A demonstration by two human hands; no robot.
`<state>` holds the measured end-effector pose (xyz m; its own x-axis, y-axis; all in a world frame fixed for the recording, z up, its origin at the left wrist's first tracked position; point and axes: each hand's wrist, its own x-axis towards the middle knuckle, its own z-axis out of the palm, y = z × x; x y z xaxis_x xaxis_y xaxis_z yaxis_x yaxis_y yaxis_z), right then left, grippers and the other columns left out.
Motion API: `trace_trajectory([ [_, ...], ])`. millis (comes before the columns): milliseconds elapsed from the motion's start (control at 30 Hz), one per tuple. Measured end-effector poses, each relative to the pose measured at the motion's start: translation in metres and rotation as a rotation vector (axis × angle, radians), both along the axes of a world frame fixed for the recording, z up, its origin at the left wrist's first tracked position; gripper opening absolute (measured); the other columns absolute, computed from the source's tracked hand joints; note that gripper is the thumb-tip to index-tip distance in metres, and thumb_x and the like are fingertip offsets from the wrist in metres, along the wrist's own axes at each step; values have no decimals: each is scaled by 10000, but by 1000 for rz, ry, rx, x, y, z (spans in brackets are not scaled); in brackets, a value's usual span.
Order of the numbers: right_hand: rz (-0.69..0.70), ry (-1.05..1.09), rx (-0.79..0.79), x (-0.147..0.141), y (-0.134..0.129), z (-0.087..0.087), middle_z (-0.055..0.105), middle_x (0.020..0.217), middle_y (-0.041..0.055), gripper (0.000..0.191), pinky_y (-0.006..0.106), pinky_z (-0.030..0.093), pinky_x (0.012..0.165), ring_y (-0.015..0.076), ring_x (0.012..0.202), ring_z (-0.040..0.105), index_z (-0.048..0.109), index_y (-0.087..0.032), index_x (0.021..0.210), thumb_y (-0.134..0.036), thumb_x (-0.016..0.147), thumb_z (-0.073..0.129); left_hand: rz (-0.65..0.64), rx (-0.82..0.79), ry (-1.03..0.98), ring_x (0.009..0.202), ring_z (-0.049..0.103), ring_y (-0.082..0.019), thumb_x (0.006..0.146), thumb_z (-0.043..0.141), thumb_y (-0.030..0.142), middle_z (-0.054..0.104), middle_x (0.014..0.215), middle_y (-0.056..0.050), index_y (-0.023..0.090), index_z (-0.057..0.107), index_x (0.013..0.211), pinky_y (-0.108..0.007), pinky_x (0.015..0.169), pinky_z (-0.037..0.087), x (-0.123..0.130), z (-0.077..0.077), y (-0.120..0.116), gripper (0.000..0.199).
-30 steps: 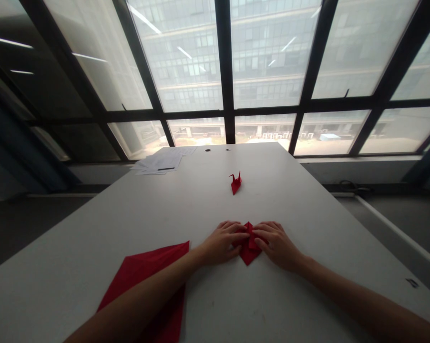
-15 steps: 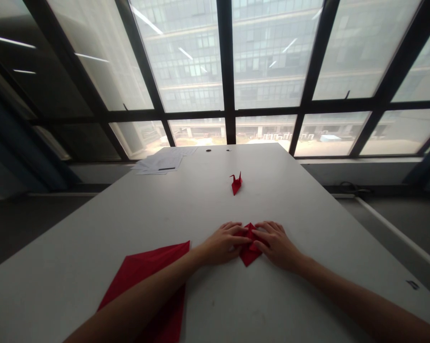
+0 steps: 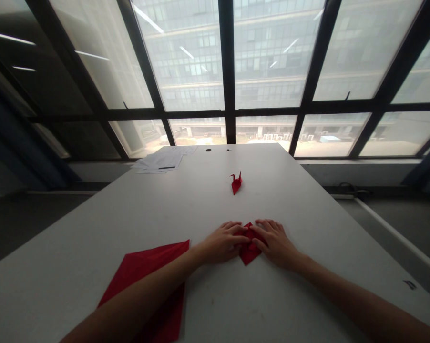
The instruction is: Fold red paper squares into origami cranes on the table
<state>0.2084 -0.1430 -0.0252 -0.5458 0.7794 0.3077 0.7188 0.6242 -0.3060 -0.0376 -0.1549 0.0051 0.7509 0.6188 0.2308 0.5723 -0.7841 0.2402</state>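
A small folded piece of red paper (image 3: 248, 255) lies on the white table, its lower corner pointing toward me. From the left, my left hand (image 3: 225, 243) rests on it, palm down, with fingers spread over its left part. My right hand (image 3: 275, 242) lies over its right side, fingers apart and pressing on the paper. The fingertips of both hands nearly meet at the middle and cover much of the folds. Farther back stands a red paper crane (image 3: 236, 184).
Larger red paper (image 3: 147, 259) lies at the front left, partly under my left forearm. White sheets (image 3: 161, 161) with a dark pen (image 3: 167, 167) are at the table's back left. A small dark mark (image 3: 410, 284) is near the right edge of the table (image 3: 208, 305). Windows stand behind.
My right hand's fingers have shifted slightly left over the folded paper. My left hand has hardly moved.
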Motion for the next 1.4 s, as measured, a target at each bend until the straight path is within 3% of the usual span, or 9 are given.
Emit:
trace_trajectory([
  [333,-64,-34,-19,-2,9,-7,493,1445,94,363,549,335,1040,303,1291,438,536,-315,1317,-413,976,458,-8,5,16,1324,449,-273,879,619,219,564,1361,-39,357,614,1290,-438,1132,362,2,3,0,434],
  [467,-83,72,-26,-1,12,-7,558,1378,83,345,492,357,1036,263,1262,474,542,-280,1310,-344,996,415,-1,0,27,1332,435,-273,885,607,211,562,1361,-31,354,621,1274,-444,1134,353,2,4,-1,415],
  [733,22,82,-17,3,5,-1,558,1367,75,454,475,333,1055,281,1274,447,564,-279,1285,-312,838,638,16,16,-3,1284,467,-258,890,610,208,514,1379,-55,355,614,1287,-432,1124,359,0,1,-3,424],
  [900,22,60,-16,2,4,2,560,1360,83,431,466,323,1058,280,1279,438,580,-273,1262,-327,839,635,-55,31,10,1164,530,-224,924,554,188,595,1210,-76,306,612,1288,-380,1091,382,4,3,-4,387],
  [1167,8,18,-27,0,-1,7,537,1383,91,538,482,296,1074,301,1275,438,558,-276,1299,-430,796,669,-52,130,60,1147,541,-234,931,580,205,608,1192,-86,263,628,1238,-378,1035,408,8,4,-7,316],
  [1400,-3,27,-2,-2,-2,5,548,1377,103,591,462,320,1068,298,1266,453,529,-241,1331,-425,790,678,-159,117,56,1052,601,-206,923,553,139,676,1125,-70,201,659,1143,-368,1021,436,7,5,-9,252],
])
